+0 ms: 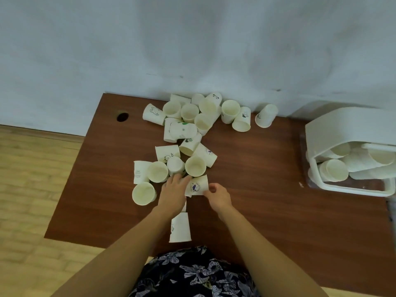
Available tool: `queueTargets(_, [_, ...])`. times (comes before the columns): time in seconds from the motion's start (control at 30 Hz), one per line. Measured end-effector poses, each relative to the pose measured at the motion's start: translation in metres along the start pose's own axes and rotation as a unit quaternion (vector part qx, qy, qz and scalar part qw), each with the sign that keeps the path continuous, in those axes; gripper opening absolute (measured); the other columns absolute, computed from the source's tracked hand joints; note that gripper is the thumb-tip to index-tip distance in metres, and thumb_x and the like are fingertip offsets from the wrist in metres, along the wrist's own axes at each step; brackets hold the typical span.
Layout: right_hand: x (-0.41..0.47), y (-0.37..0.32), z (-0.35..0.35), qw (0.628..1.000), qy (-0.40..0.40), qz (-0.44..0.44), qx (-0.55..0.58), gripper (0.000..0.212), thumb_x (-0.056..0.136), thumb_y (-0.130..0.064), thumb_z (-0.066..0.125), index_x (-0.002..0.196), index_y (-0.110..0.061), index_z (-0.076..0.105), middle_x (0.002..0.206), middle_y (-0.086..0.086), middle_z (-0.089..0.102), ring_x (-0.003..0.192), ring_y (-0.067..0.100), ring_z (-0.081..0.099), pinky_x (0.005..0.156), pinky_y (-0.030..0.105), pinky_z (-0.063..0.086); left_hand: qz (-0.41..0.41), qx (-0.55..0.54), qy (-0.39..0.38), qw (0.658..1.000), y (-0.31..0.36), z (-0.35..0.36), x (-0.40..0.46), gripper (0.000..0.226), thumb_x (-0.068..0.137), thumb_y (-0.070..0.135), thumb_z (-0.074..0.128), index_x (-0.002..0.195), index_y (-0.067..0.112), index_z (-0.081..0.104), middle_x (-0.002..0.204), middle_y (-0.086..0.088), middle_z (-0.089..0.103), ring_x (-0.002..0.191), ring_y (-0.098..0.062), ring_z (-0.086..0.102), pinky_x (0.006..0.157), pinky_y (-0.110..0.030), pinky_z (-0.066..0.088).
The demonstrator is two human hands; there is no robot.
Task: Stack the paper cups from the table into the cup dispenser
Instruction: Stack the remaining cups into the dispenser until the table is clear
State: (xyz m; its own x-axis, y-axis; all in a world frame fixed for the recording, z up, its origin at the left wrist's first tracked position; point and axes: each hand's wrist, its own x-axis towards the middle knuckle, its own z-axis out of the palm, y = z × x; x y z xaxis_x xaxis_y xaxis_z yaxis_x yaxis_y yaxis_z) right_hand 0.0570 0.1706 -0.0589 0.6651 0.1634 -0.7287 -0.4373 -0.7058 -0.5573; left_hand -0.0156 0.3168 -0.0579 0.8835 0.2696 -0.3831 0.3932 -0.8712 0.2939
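Lying on its side at the near table (278, 232) edge, one paper cup (180, 228) sits between the two forearms. Just beyond it, the right hand (217, 195) pinches a cup with a round blue logo (197, 186), while the left hand (174, 190) reaches flat, fingers straight, toward the cups just past it; it may be touching that logo cup's side, though the blur hides this. Farther on, the loose cups (192, 129) scatter in a heap back to the wall. At the far right stands the white cup dispenser (342, 127), with stacked cups (336, 170) inside.
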Motion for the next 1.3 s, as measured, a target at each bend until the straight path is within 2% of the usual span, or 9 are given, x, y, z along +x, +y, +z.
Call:
queueTargets(0.17, [0.007, -0.008, 0.000, 1.000, 0.024, 0.004, -0.012, 0.019, 0.092, -0.018, 0.059, 0.109, -0.016, 0.068, 0.105, 0.001, 0.068, 0.083, 0.012, 0.057, 0.059, 0.021, 0.038, 0.067, 0.023, 0.003, 0.997, 0.002, -0.001, 0.005, 0.069, 0.080, 0.000, 0.060, 0.137, 0.033, 0.039, 0.133, 0.000, 0.045, 0.127, -0.028, 0.040, 0.097, -0.045, 0.044])
queueTargets(0.27, [0.004, -0.009, -0.008, 0.999, 0.046, 0.000, -0.022, 0.020, 0.092, -0.019, 0.057, 0.109, -0.017, 0.067, 0.105, -0.001, 0.067, 0.087, 0.014, 0.058, 0.067, 0.025, 0.040, 0.068, 0.038, -0.010, 0.997, 0.003, -0.004, 0.010, 0.052, 0.084, 0.004, 0.058, 0.128, 0.031, 0.047, 0.132, 0.001, 0.046, 0.129, -0.026, 0.038, 0.096, -0.044, 0.041])
queueTargets(0.4, [-0.006, -0.008, -0.023, 0.996, 0.079, -0.033, -0.021, 0.018, 0.094, -0.016, 0.054, 0.107, -0.016, 0.066, 0.098, -0.005, 0.063, 0.075, 0.005, 0.054, 0.053, 0.012, 0.036, 0.077, 0.024, -0.009, 0.997, 0.005, -0.010, 0.019, 0.034, 0.085, 0.014, 0.063, 0.115, 0.027, 0.057, 0.124, 0.000, 0.051, 0.118, -0.025, 0.048, 0.087, -0.038, 0.046])
queueTargets(0.47, [-0.010, -0.007, -0.028, 0.994, 0.097, -0.049, -0.015, 0.018, 0.095, -0.017, 0.053, 0.108, -0.016, 0.066, 0.098, -0.005, 0.064, 0.076, 0.004, 0.054, 0.057, 0.014, 0.038, 0.082, 0.018, -0.001, 0.997, 0.005, -0.015, 0.020, 0.024, 0.086, 0.021, 0.067, 0.108, 0.025, 0.059, 0.122, 0.000, 0.050, 0.112, -0.021, 0.050, 0.085, -0.032, 0.048])
queueTargets(0.57, [-0.017, -0.007, -0.037, 0.989, 0.129, -0.065, 0.002, 0.018, 0.094, -0.018, 0.054, 0.107, -0.017, 0.066, 0.101, -0.004, 0.067, 0.086, 0.010, 0.059, 0.069, 0.024, 0.043, 0.076, -0.022, 0.012, 0.997, 0.008, -0.020, 0.016, 0.018, 0.088, 0.032, 0.066, 0.103, 0.023, 0.060, 0.112, 0.002, 0.045, 0.101, -0.014, 0.044, 0.078, -0.024, 0.043])
queueTargets(0.67, [-0.023, -0.009, -0.045, 0.985, 0.151, -0.088, 0.009, 0.015, 0.094, -0.017, 0.055, 0.104, -0.018, 0.066, 0.097, -0.006, 0.066, 0.083, 0.008, 0.059, 0.063, 0.015, 0.042, 0.065, -0.074, 0.058, 0.994, 0.015, -0.026, 0.008, 0.019, 0.087, 0.035, 0.067, 0.098, 0.020, 0.066, 0.102, 0.004, 0.040, 0.097, -0.013, 0.039, 0.073, -0.023, 0.035])
queueTargets(0.9, [-0.040, -0.008, -0.076, 0.968, 0.205, -0.146, -0.016, 0.019, 0.096, -0.019, 0.056, 0.111, -0.015, 0.067, 0.102, -0.004, 0.068, 0.087, 0.007, 0.059, 0.059, 0.004, 0.036, 0.030, -0.164, 0.162, 0.973, 0.048, -0.044, 0.000, 0.012, 0.086, 0.030, 0.070, 0.094, 0.022, 0.074, 0.128, 0.002, 0.044, 0.123, -0.018, 0.034, 0.085, -0.023, 0.034])
queueTargets(1.17, [-0.065, 0.028, -0.142, 0.940, 0.294, -0.170, -0.025, 0.021, 0.094, -0.018, 0.060, 0.113, -0.020, 0.067, 0.098, -0.013, 0.064, 0.092, 0.009, 0.063, 0.075, 0.022, 0.047, 0.102, -0.229, 0.161, 0.955, 0.129, -0.057, 0.005, 0.014, 0.092, 0.025, 0.063, 0.097, 0.013, 0.068, 0.100, 0.007, 0.055, 0.097, -0.012, 0.048, 0.079, -0.020, 0.033])
queueTargets(1.3, [-0.066, 0.054, -0.186, 0.925, 0.333, -0.177, -0.040, 0.017, 0.092, -0.020, 0.062, 0.107, -0.021, 0.068, 0.100, -0.007, 0.069, 0.091, 0.014, 0.064, 0.078, 0.031, 0.051, 0.145, -0.232, 0.157, 0.949, 0.182, -0.054, 0.008, 0.007, 0.088, 0.018, 0.067, 0.093, 0.013, 0.067, 0.094, 0.009, 0.054, 0.088, -0.010, 0.053, 0.076, -0.019, 0.039])
